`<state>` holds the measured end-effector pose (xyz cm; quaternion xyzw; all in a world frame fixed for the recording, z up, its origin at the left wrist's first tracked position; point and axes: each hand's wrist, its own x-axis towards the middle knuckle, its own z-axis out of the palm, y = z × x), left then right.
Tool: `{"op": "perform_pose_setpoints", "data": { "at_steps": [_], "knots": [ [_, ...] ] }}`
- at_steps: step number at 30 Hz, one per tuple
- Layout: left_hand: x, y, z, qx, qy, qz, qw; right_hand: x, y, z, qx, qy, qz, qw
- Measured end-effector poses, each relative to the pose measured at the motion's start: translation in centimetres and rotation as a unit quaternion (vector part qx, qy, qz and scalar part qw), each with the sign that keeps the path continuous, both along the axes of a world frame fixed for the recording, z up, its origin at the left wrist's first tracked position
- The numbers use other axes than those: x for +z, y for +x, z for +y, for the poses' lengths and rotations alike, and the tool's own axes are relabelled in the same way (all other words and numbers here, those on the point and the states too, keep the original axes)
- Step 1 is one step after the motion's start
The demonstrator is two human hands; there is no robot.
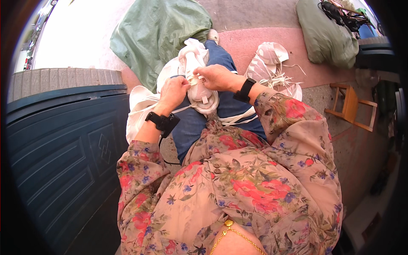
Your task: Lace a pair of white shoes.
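A pale pink and white sneaker (pixel 199 94) rests on my lap between my thighs, its heel end toward me. My left hand (pixel 173 92) is closed at its left side, fingertips pinched by the lace rows. From the right, my right hand (pixel 216 77) pinches a white shoelace (pixel 193 80) over the upper part of the shoe. Exactly how the lace runs between my fingertips is partly hidden. Loose lace ends trail across both thighs. More white shoe parts or cloth (pixel 170 70) lie beyond and beside my left leg.
On the right, a pile of white and pink shoes (pixel 265 63) has tangled laces. A green sheet (pixel 159 38) covers something ahead, and a green covered bundle (pixel 325 36) stands far right. A small wooden stool (pixel 350 108) lies right; a blue panelled door (pixel 63 148) stands left.
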<state>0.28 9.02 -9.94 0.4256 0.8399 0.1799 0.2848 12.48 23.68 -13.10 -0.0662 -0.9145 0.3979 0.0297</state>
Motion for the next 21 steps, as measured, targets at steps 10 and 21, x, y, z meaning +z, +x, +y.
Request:
{"op": "perform_pose_setpoints", "data": {
  "at_steps": [10,21],
  "knots": [
    [-1.3,0.8,-0.3,-0.046,0.089,0.082,0.992,-0.5,-0.9,2.5,0.121,-0.113,-0.13,0.978],
    [0.5,-2.4,-2.0,0.134,-0.088,-0.332,0.929,-0.4,-0.7,2.1,-0.047,-0.071,0.009,0.996]
  ]
}}
